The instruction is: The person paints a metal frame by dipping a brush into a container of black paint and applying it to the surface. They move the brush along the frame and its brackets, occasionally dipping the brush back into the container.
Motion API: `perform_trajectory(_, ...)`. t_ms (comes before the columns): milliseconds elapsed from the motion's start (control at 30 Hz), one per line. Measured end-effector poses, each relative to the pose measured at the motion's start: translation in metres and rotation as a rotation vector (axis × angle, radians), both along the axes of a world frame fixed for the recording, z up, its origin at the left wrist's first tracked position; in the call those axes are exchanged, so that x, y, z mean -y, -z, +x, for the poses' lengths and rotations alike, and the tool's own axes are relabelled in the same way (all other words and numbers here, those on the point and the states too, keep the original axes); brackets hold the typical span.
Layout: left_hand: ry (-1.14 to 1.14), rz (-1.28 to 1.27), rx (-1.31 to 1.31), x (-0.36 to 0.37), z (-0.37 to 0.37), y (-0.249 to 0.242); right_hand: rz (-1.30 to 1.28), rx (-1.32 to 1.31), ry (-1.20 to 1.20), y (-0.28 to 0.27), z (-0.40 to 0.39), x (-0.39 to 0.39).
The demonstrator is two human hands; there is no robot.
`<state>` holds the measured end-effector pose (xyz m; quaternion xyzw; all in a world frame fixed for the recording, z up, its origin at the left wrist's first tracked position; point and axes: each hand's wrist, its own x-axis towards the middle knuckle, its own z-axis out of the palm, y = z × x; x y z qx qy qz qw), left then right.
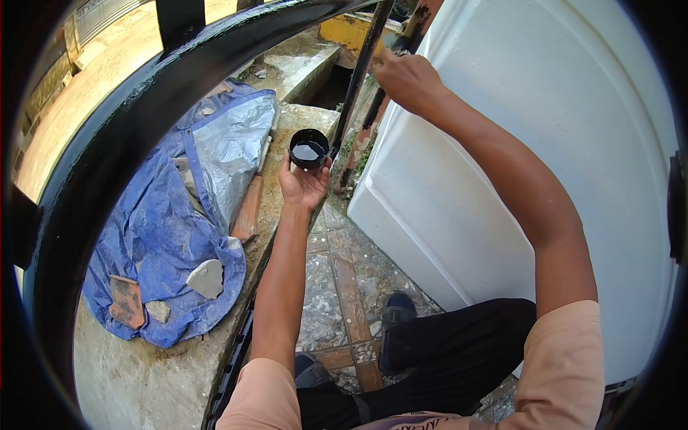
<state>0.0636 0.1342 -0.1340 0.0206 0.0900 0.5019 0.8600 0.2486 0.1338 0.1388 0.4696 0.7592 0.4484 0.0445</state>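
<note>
My left hand (pixel 304 185) is wrapped round a small black cup (pixel 297 140), held upright with its mouth toward me. Inside it is a dark, shiny liquid (pixel 308 151). My right hand (pixel 407 77) is closed, raised high beside a metal bar (pixel 367 115) with black and patchy reddish-brown surfaces. What its fingers hold is too hidden to name. Close to the cup's right side runs a thinner black bar (pixel 358 72).
A glossy black curved rail (pixel 107 129) sweeps across the left foreground. Beyond it, a blue tarp (pixel 154 236) with stones and tile pieces lies on a concrete ledge (pixel 172 365). A large white panel (pixel 545 107) stands at right. Below is a tiled floor (pixel 347 287).
</note>
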Motion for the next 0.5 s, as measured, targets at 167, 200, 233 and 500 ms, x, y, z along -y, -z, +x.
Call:
perform_trajectory(167, 0.026, 0.032, 0.002, 0.002, 0.001, 0.002, 0.252, -0.138, -0.123, -0.023, -0.017, 0.012)
perform_trajectory(200, 0.025, 0.013, -0.008, 0.004, 0.001, 0.004, 0.309, -0.136, -0.117, -0.028, -0.013, 0.008)
perform_trajectory(233, 0.024, -0.002, -0.014, 0.004, 0.001, 0.003, 0.246, -0.089, -0.067, -0.024, -0.010, 0.006)
perform_trajectory(500, 0.024, -0.005, -0.003, 0.004, 0.004, 0.007, -0.127, -0.445, 0.161, -0.041, -0.005, 0.002)
